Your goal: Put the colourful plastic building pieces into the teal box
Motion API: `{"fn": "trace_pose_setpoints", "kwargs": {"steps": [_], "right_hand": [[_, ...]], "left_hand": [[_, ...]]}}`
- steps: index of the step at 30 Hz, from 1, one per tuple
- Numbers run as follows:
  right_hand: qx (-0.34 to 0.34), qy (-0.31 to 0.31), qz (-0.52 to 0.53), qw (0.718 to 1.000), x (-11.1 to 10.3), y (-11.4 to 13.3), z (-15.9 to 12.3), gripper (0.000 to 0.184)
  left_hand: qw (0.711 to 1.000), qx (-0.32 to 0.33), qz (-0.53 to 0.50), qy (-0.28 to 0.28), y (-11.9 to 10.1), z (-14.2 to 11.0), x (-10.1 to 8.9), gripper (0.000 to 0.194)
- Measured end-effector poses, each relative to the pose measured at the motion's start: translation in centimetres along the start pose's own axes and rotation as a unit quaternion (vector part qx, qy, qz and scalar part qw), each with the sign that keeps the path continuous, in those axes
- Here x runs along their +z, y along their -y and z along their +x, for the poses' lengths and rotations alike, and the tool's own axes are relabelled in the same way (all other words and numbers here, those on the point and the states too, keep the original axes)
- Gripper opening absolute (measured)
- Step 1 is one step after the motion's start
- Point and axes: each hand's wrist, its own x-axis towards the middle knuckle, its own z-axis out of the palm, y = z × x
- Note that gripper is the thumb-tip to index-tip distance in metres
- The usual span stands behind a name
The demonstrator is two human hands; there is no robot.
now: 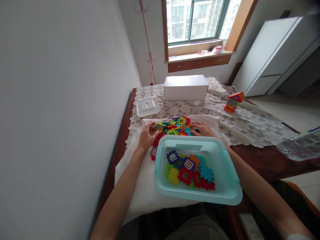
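A heap of colourful interlocking plastic building pieces (172, 132) lies on a white cloth (140, 193), with my hands on either side of it. My left hand (148, 136) rests at the heap's left edge, thumb and fingers apart. On the right edge, my right hand (203, 129) lies with its fingers stretched over the pieces; some fingertips are hard to make out. Nearer to me, between my forearms, stands a light-teal plastic bin (231, 185). Inside it are several square pieces in red, blue, yellow, green and orange, and it hides the heap's near side.
A white box (186, 92) stands at the table's far end, with a clear plastic lid (148, 106) to its left. A small assembled toy house (234, 101) is at the right. A clear container (300, 146) sits at the right edge. The wall (62, 100) runs close along the left.
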Motion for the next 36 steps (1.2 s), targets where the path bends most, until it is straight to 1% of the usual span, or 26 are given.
{"fn": "trace_pose_setpoints", "kwargs": {"steps": [2, 6, 9, 14, 19, 21, 24, 27, 29, 31, 36], "right_hand": [[0.005, 0.004, -0.003, 1.0, 0.0, 0.0, 0.0, 0.041], [0.004, 0.01, -0.001, 1.0, 0.1, -0.3, 0.0, 0.044], [0.001, 0.011, 0.007, 1.0, 0.3, -0.6, 0.0, 0.043], [0.002, 0.013, 0.007, 1.0, 0.4, -0.7, -0.1, 0.047], [0.013, 0.013, 0.005, 1.0, 0.3, -0.4, -0.2, 0.048], [0.016, 0.012, 0.008, 1.0, 0.3, -0.3, -0.1, 0.046], [0.015, 0.017, 0.012, 1.0, 0.1, -0.1, -0.1, 0.045], [0.018, 0.024, 0.011, 0.999, -0.1, 0.1, 0.0, 0.046], [0.019, 0.021, 0.012, 1.0, -0.2, 0.2, 0.0, 0.047], [0.014, 0.017, 0.016, 1.0, -0.2, 0.3, 0.0, 0.046], [0.01, 0.009, 0.021, 1.0, 0.2, 0.1, 0.1, 0.046]], "left_hand": [[1.0, -0.009, -0.01, -0.01, -0.3, -0.1, 0.0, 0.048], [0.999, -0.011, 0.021, -0.028, -0.7, -0.3, 0.0, 0.035], [0.999, -0.011, 0.021, -0.047, -0.6, -0.3, 0.0, 0.025], [0.997, -0.001, -0.02, -0.08, -0.1, -0.1, 0.2, 0.025], [0.992, -0.035, -0.061, -0.102, 0.2, 0.1, 0.2, 0.026], [0.993, -0.042, -0.066, -0.086, 0.1, 0.0, 0.2, 0.03], [0.997, -0.025, -0.061, -0.031, -0.2, -0.3, 0.2, 0.041], [1.0, 0.003, -0.016, 0.027, -0.6, -0.6, 0.0, 0.054], [0.999, 0.011, 0.016, 0.04, -0.8, -0.6, -0.1, 0.057], [0.999, 0.01, 0.02, 0.037, -0.7, -0.6, -0.2, 0.054], [0.999, -0.002, -0.031, 0.017, -0.4, -0.5, -0.1, 0.035]]}}
